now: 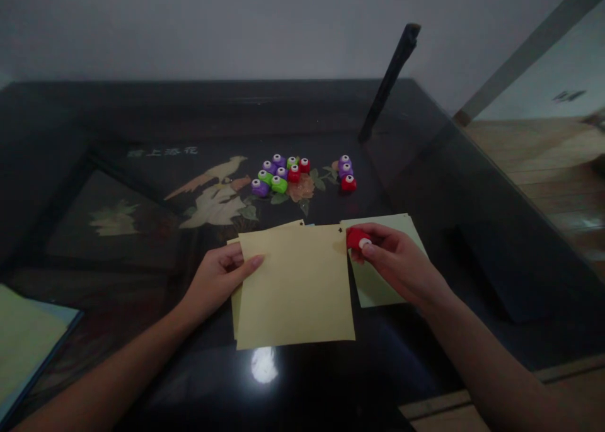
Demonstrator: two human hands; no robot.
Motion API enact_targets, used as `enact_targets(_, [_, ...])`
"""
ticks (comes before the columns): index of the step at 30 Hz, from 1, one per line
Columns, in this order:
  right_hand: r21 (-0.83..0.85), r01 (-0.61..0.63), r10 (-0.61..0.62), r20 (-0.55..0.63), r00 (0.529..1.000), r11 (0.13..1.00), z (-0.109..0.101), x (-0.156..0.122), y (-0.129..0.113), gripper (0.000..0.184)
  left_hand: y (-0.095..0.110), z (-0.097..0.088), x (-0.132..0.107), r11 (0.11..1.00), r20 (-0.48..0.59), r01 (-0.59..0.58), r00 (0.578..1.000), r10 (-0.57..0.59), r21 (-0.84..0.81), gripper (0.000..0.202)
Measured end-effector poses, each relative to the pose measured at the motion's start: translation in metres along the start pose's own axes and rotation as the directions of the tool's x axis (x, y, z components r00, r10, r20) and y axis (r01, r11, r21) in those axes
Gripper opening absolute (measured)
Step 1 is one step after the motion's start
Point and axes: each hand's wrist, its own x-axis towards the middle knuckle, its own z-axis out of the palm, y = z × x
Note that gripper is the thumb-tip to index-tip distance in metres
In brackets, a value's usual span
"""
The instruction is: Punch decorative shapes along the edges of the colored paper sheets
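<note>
Yellow sheet (295,287), likely thin and floppy: pinched at edge by left grip (217,281); hard red punch (355,237) clamped in right grip (397,259) at corner.

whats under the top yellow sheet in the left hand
A second yellow sheet peeks out past the left and upper edges of the top sheet. The rest is covered, so further sheets cannot be ruled out.

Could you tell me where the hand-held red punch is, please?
In the head view, the red punch is in the right hand, at the top right corner of the yellow sheet that the left hand holds.
</note>
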Motion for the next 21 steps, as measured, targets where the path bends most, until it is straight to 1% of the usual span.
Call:
enact_targets(4, [-0.007, 0.024, -0.024, 0.004, 1.0, 1.0, 0.0017, -0.0012, -0.001, 0.03, -0.0006, 0.0002, -0.0003, 0.999, -0.02, -0.019, 1.0, 0.019, 0.042, 0.024])
enact_targets(10, [-0.014, 0.02, -0.019, 0.038, 0.999, 1.0, 0.0032, -0.0026, -0.0019, 0.029, 0.0018, 0.0021, -0.0008, 0.998, -0.032, -0.015, 0.999, 0.017, 0.054, 0.025])
enact_targets(13, [-0.018, 0.014, -0.013, 0.052, 0.999, 1.0, 0.0043, -0.0032, -0.0009, 0.027, 0.0035, 0.0026, -0.0013, 0.998, -0.019, -0.014, 1.0, 0.015, 0.056, 0.026])
enact_targets(18, [0.021, -0.015, 0.013, 0.056, 0.998, 1.0, 0.0066, -0.0036, 0.0016, 0.032, 0.006, 0.0037, -0.0018, 0.996, 0.009, -0.011, 1.0, 0.01, 0.087, 0.03])
enact_targets(21, [0.03, -0.031, 0.028, 0.077, 0.997, 0.999, 0.0075, -0.0039, 0.0038, 0.03, 0.0066, 0.0044, -0.002, 0.996, 0.021, -0.013, 1.0, 0.011, 0.086, 0.029])
